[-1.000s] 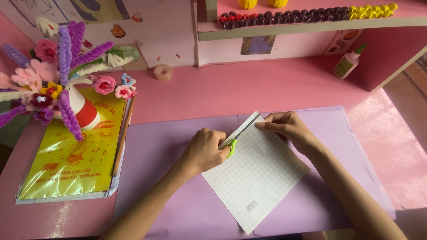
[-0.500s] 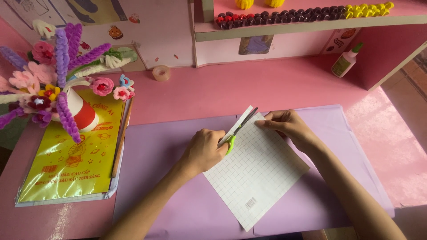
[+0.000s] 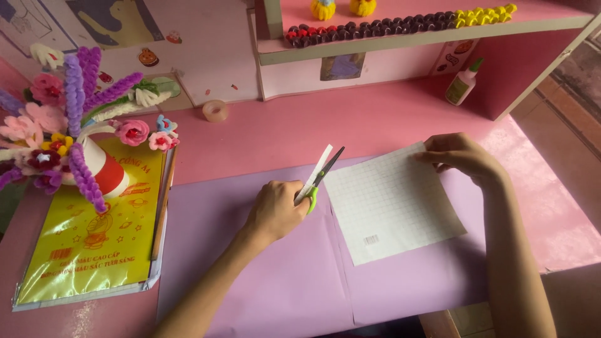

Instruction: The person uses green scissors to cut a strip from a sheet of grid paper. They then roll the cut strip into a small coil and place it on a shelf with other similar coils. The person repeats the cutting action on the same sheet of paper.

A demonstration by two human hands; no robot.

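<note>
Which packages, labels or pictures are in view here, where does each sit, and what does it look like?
Yellow packet: flat, red print, desk's left side.
Barcode label: small, on the white gridded sheet.
Glue bottle: white, green cap, under the shelf.
Small picture: purplish, on the wall below the shelf.

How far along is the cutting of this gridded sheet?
Done: a narrow strip looks cut free, lying against the scissors. In hand: left hand grips the scissors, right hand holds the gridded sheet by its far corner. Left: the sheet is otherwise uncut.
</note>
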